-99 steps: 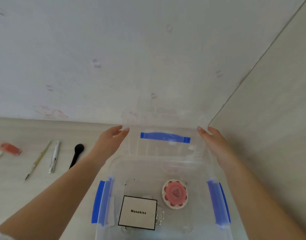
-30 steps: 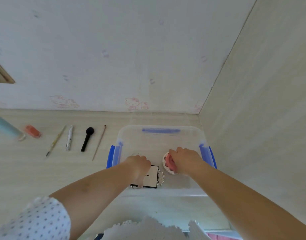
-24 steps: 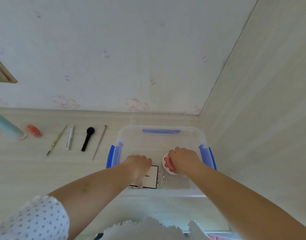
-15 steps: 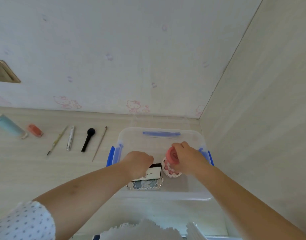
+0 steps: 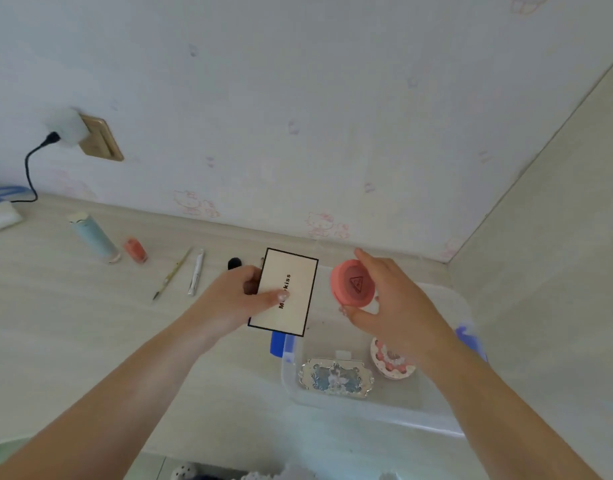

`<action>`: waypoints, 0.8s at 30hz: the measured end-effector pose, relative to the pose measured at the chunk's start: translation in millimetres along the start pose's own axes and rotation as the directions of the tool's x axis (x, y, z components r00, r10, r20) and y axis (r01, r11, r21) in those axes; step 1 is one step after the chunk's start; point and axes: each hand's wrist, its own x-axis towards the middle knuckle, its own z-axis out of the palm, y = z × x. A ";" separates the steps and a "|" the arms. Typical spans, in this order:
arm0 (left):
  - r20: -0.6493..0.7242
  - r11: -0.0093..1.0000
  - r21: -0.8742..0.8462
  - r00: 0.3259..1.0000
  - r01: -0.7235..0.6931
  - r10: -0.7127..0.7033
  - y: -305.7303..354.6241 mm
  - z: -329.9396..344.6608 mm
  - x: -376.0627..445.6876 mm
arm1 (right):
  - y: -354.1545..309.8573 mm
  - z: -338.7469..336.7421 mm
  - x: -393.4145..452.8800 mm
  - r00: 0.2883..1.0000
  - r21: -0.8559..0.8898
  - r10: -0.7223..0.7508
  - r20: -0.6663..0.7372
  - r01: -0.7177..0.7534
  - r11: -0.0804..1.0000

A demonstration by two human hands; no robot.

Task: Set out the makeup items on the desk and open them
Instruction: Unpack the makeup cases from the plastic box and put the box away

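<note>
up above the clear bin (image 5: 374,408), left hand (image 5: 239,299) pinches the white box (image 5: 286,292), right hand (image 5: 388,299) grips the pink compact (image 5: 353,284); an ornate silver case (image 5: 336,375) and beaded round case (image 5: 390,362) lie inside at its near edge.

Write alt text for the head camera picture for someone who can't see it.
A person's left hand holds a white black-edged rectangular box and the right hand a round coral-pink compact, both lifted above a clear plastic bin with blue latches. An ornate silver-framed case remains inside; brushes and tubes lie on the pale wooden desk.
</note>
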 end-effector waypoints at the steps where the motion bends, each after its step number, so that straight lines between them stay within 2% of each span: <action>1: -0.017 0.999 -0.026 1.000 0.018 -0.019 -8.9 -12.7 -3.4 | -12.3 9.1 4.2 1.000 -0.004 -0.018 0.006 0.018 1.000; 9: -0.083 0.989 -0.081 0.988 0.125 -0.132 -93.7 -125.6 -33.1 | -112.6 96.7 42.0 0.987 -0.024 -0.118 0.109 0.122 0.992; 16: -0.142 0.962 -0.115 0.954 0.248 -0.263 -185.8 -244.6 -50.6 | -196.1 208.5 77.8 0.951 -0.037 -0.087 0.295 0.103 0.994; 24: -0.158 0.924 -0.135 0.913 0.357 -0.376 -245.8 -307.8 -38.3 | -233.4 294.4 94.5 0.901 -0.134 0.031 0.433 0.030 0.991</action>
